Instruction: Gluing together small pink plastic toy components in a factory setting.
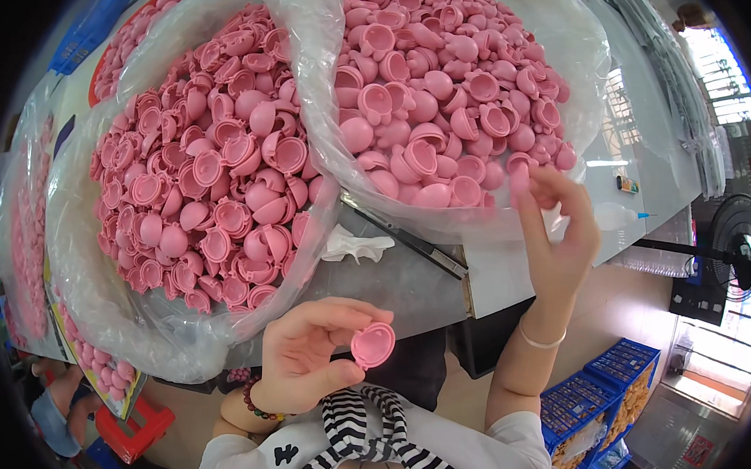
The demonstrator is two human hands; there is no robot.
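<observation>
My left hand (307, 353) pinches one pink plastic half-shell (373, 345) between thumb and fingers, held low near my chest. My right hand (556, 230) is raised at the rim of the right clear plastic bag (315, 81) and holds a small pink piece (521, 175) at its fingertips. That bag is heaped with pink half-shells (437, 78). A second clear bag (81, 255) to the left holds another heap of pink half-shells (210, 177).
A grey table (398, 282) bears the bags, with a crumpled white cloth (354, 244) between them. Blue crates (607, 391) stand on the floor at the right, a black fan (731, 246) beyond. A red stool (136, 429) sits at lower left.
</observation>
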